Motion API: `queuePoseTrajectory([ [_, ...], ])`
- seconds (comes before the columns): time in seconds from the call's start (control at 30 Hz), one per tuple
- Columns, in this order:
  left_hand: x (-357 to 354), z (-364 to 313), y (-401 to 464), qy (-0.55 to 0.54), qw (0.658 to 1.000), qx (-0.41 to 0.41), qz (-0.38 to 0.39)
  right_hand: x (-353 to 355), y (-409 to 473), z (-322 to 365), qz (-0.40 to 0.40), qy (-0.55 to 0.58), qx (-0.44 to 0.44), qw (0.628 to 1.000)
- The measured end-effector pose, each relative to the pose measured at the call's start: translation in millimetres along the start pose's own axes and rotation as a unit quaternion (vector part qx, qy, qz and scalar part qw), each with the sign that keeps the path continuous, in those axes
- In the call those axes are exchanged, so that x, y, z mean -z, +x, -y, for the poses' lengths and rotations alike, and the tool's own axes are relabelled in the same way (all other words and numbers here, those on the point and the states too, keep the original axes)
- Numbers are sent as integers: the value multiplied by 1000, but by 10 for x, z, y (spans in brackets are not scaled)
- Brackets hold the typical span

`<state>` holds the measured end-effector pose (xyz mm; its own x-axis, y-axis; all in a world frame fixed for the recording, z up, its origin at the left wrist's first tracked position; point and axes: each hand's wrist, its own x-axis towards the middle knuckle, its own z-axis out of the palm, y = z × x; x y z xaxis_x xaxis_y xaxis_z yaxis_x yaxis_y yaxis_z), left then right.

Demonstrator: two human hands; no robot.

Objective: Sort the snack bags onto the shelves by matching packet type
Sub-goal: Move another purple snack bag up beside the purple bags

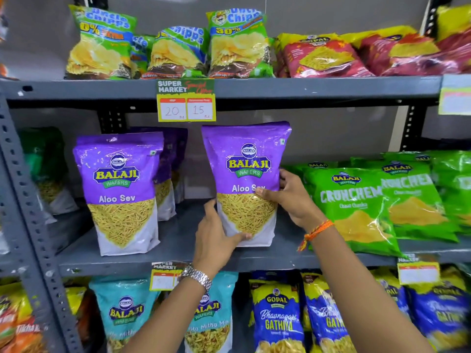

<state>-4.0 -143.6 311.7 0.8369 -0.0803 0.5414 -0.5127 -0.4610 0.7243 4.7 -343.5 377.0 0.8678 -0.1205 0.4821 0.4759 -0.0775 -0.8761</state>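
A purple Balaji Aloo Sev bag stands upright on the grey middle shelf. Both hands grip it: my left hand holds its lower left corner, and my right hand holds its right edge. A second Aloo Sev bag stands upright to the left, with more purple bags behind it. There is a bare gap of shelf between the two front bags.
Green Crunchem bags lean at the right of the middle shelf. Uncle Chipps bags and red Gopal bags fill the top shelf. Teal Balaji bags and blue Gopal Gathiya bags stand below. A price tag hangs overhead.
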Motion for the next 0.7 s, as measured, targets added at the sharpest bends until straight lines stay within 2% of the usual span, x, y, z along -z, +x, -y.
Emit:
queuePoseTrajectory([
  [0.33, -229, 37, -14, 7, 999, 17, 29, 137, -86, -174, -15, 14, -14, 1000],
  [0.47, -141, 160, 19, -9, 997, 30, 64, 208, -213, -355, -37, 30, -36, 998],
  [0.7, -23, 361, 151, -13, 990, 20, 137, 318, -501, -663, 9, 9, -79, 997],
])
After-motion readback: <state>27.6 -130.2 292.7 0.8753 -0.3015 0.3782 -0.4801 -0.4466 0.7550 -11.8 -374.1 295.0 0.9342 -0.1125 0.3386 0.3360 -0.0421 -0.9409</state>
